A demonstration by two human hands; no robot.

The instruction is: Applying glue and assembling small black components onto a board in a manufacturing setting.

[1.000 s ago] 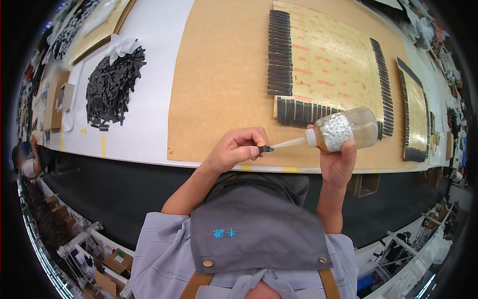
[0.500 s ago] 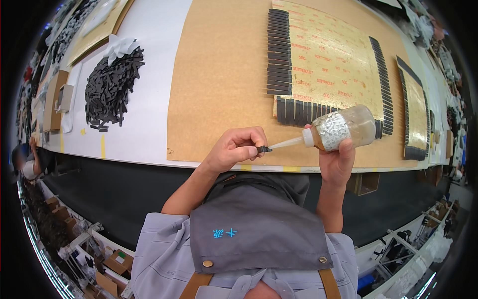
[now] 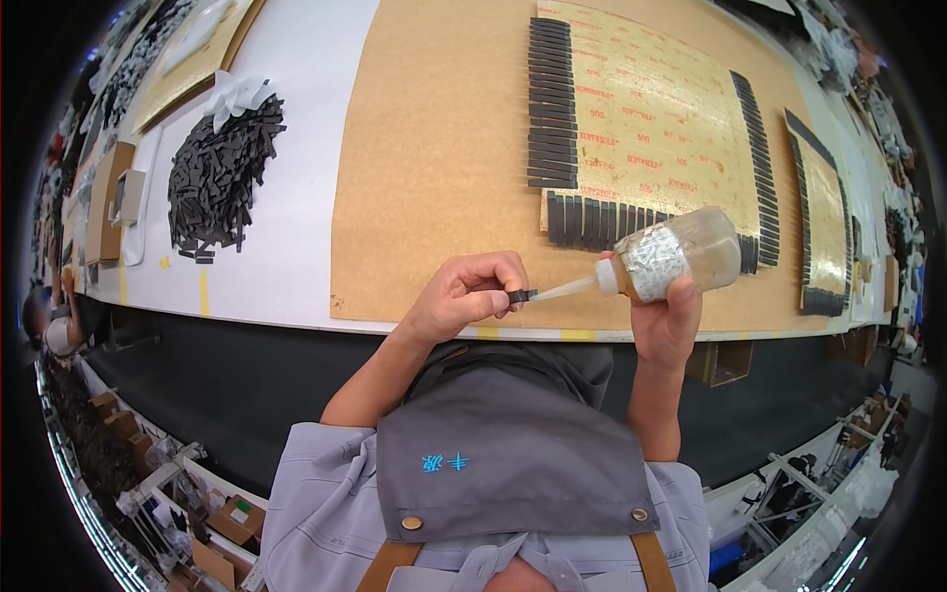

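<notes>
My left hand (image 3: pixel 464 298) pinches a small black strip (image 3: pixel 522 295) between thumb and forefinger, close to the table's front edge. My right hand (image 3: pixel 670 322) is wrapped round a clear squeeze bottle (image 3: pixel 708 249) with a patchy silvery label, some amber liquid inside and a long pale nozzle. The bottle lies tilted almost level, and its nozzle tip meets the strip's right end. Beyond the bottle is a yellowish board (image 3: pixel 651 109) with dark strips lined up along its left, right and near edges. The bottle hides part of the near row.
A heap of loose black strips (image 3: pixel 225 173) lies on the left of the white table, with a crumpled white piece (image 3: pixel 237 96) on top. Brown sheet (image 3: pixel 434 128) covers the table's middle. A second strip-edged board (image 3: pixel 822 227) is at far right, cardboard boxes (image 3: pixel 107 212) at left.
The bottle has shifted very slightly to the left, its nozzle staying at the strip. My left hand keeps the same pinch, almost unmoved.
</notes>
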